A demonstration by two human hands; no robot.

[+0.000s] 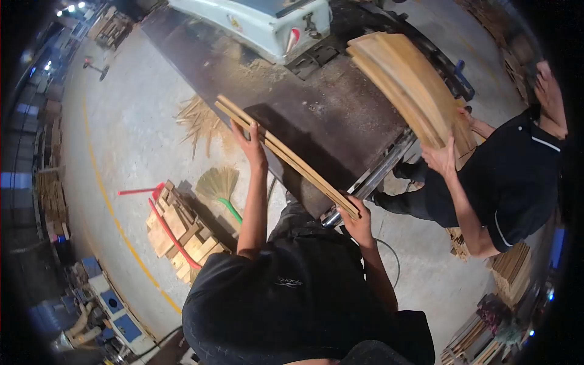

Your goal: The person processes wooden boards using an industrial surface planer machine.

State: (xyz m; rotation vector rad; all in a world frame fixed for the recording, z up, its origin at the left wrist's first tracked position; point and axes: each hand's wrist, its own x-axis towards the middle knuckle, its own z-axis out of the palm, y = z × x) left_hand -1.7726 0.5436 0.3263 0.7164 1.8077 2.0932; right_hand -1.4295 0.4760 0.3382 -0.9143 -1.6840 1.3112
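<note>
Two or so long, thin wooden strips lie side by side in my grasp, slanting over the near edge of a dark machine table. Around their far left end, the fingers of my left hand are closed. My right hand grips the opposite end, close to the metal rail on the table's edge. To the right, a co-worker in a dark shirt holds a stack of curved wooden boards with both hands, over the table's right side.
A pale machine housing with sawdust around it stands on the table. On the floor at left are scattered offcuts, a broom with a green handle, and a red-handled cart loaded with wood blocks. Stacked wood lies behind the co-worker.
</note>
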